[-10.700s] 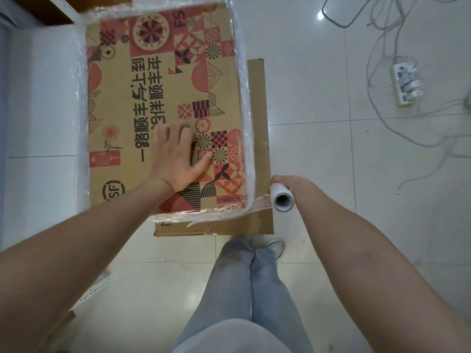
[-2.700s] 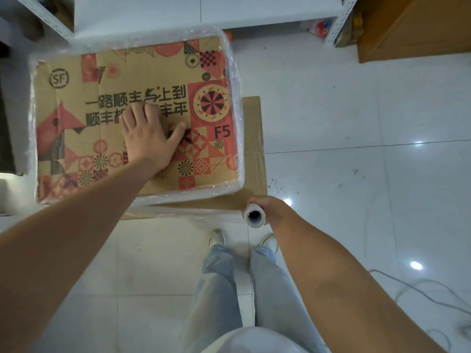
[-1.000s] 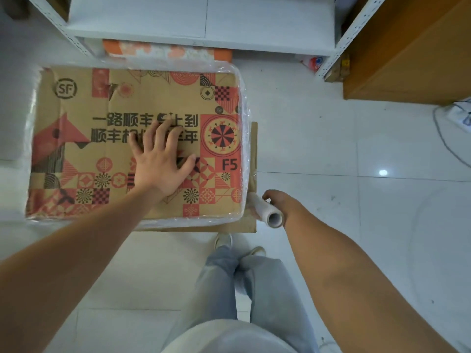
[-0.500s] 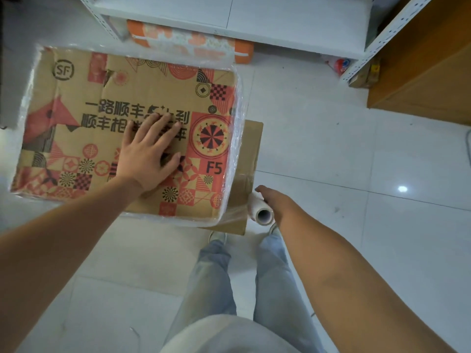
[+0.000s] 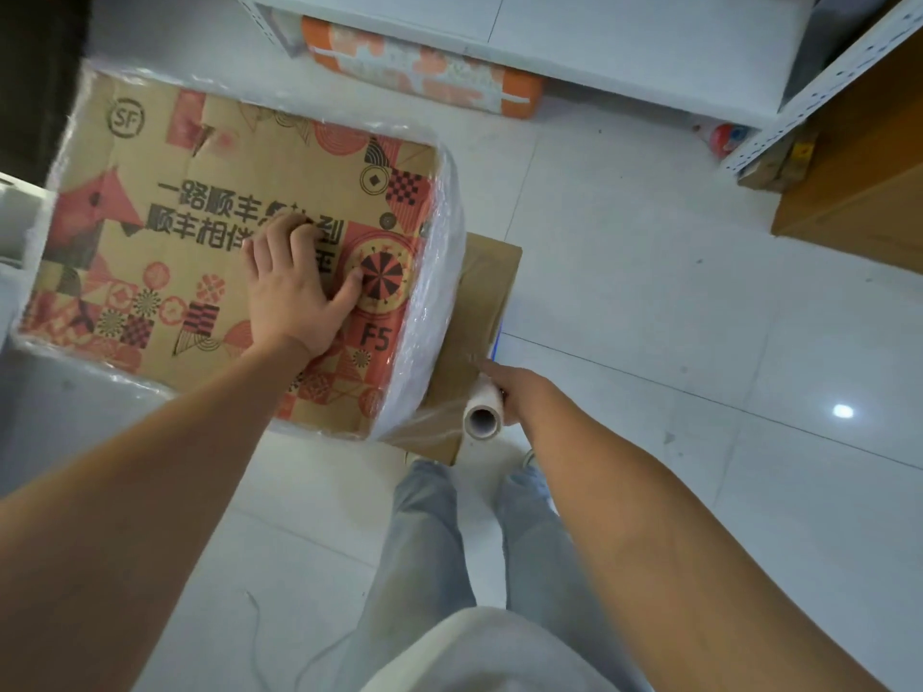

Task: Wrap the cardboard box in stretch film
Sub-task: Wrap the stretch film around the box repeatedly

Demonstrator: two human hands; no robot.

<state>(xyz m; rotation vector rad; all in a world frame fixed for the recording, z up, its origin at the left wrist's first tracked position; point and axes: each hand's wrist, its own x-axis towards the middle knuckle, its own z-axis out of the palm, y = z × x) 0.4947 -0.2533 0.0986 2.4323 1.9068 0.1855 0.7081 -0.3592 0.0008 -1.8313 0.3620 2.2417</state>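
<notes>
1. Legs [image 5: 449, 551] in pale trousers stand on the white tile floor [image 5: 699, 342].
2. Right hand [image 5: 519, 392] has its grip closed around the film roll [image 5: 482, 414] (open core end facing up), with film stretched to the box's near right corner.
3. Left hand [image 5: 294, 287] lies flat, fingers spread, on the box [image 5: 165, 242] top.
4. Film [image 5: 439, 272] covers the box's sides; flat cardboard [image 5: 482, 292] lies beneath.
5. Shelving [image 5: 599, 47] stands beyond.

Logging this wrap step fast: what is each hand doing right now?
Left hand: open, palm pressed flat on the cardboard box top.
Right hand: closed in a grip on the stretch film roll.
</notes>
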